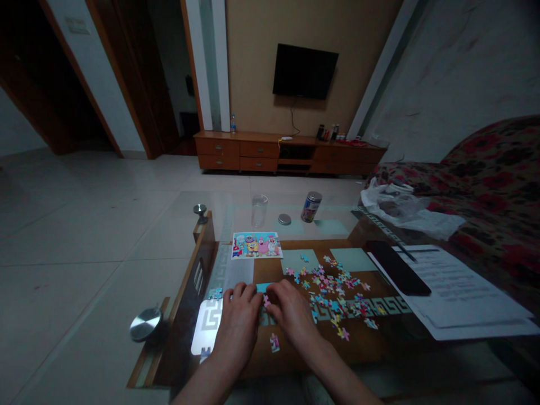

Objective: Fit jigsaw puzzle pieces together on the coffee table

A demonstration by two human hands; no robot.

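My left hand (239, 318) and my right hand (292, 315) sit close together over the glass-topped coffee table (185, 332), fingers curled downward. A pink puzzle piece (266, 301) shows at my right fingertips, and a blue puzzle piece (264, 287) lies between the hands. What my left fingers touch is hidden. To the right spreads a loose heap of colourful jigsaw pieces (333, 295). A cartoon picture card (256, 245) lies beyond my hands. A single piece (274, 342) rests near my right wrist, and a small cluster of pieces (215, 293) lies left of my left hand.
Printed papers (459, 292) with a black tablet or phone (396, 268) lie at the table's right. A drinking glass (259, 210), a metal lid (284, 219) and a tin can (311, 206) stand at the far end. A plastic bag (405, 208) lies on the floral sofa (493, 157).
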